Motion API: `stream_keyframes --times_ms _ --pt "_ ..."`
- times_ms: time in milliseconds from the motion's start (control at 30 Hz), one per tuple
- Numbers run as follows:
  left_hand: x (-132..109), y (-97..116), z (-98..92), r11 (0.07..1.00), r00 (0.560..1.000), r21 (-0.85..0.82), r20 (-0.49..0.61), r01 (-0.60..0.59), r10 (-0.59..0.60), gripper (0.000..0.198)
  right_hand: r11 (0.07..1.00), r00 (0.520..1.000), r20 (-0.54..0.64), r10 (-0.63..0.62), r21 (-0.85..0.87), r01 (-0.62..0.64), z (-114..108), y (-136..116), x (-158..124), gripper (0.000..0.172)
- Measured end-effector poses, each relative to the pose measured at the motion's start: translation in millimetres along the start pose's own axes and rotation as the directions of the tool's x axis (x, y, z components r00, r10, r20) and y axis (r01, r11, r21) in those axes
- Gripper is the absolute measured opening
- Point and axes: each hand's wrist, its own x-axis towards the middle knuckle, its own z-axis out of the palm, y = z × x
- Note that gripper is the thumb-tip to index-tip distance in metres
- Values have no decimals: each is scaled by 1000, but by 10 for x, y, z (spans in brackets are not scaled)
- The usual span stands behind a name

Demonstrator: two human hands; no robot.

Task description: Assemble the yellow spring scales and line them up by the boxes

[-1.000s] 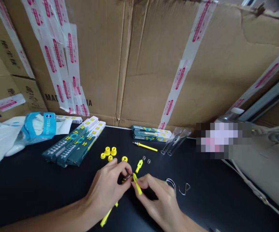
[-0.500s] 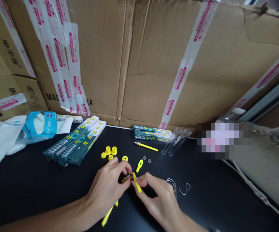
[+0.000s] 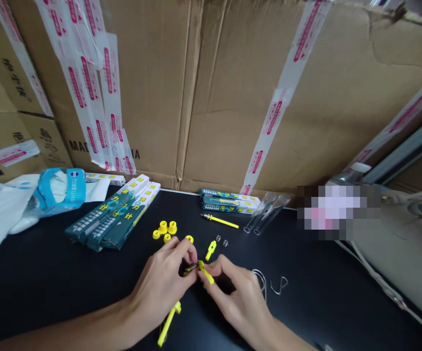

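Note:
My left hand (image 3: 169, 278) is closed in a pinch around a small metal piece (image 3: 192, 266), largely hidden by the fingers. My right hand (image 3: 234, 287) grips a yellow plastic piece (image 3: 207, 273) between thumb and fingers, its upper end against the metal piece. Below my left palm a yellow rod (image 3: 169, 325) slants down; whether it lies on the table or hangs from the hand I cannot tell. Just beyond the fingers are a yellow connector (image 3: 211, 249), small clear rings (image 3: 225, 243) and several yellow caps (image 3: 172, 227).
On the black table (image 3: 306, 312) lie a yellow rod with a metal end (image 3: 220, 221), clear tubes (image 3: 269, 214) and bent wire hooks (image 3: 279, 285). Green boxes (image 3: 115, 214) and a tissue pack (image 3: 62, 190) lie left, more green boxes (image 3: 229, 201) behind. A large carton (image 3: 225, 97) walls off the back.
The yellow piece in my right hand has tilted and shifted slightly up and left. The rod below my left hand has swung a little to the right.

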Motion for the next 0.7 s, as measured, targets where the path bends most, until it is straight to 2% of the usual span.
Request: stream_keyframes --times_ms 200,400,533,700 --pt "3 61 -21 996 998 -66 -21 53 -55 30 996 998 43 42 71 -45 -27 27 26 20" --pt "-24 47 5 994 999 -96 -19 41 -43 29 985 979 110 -171 -7 173 -77 90 55 16" --pt "-30 47 14 993 999 -112 -18 30 -32 26 936 912 245 -329 -46 350 -148 134 88 19" --pt "-17 52 27 987 999 -154 1 39 -39 26 798 777 410 -478 -166 579 -238 148 135 24"
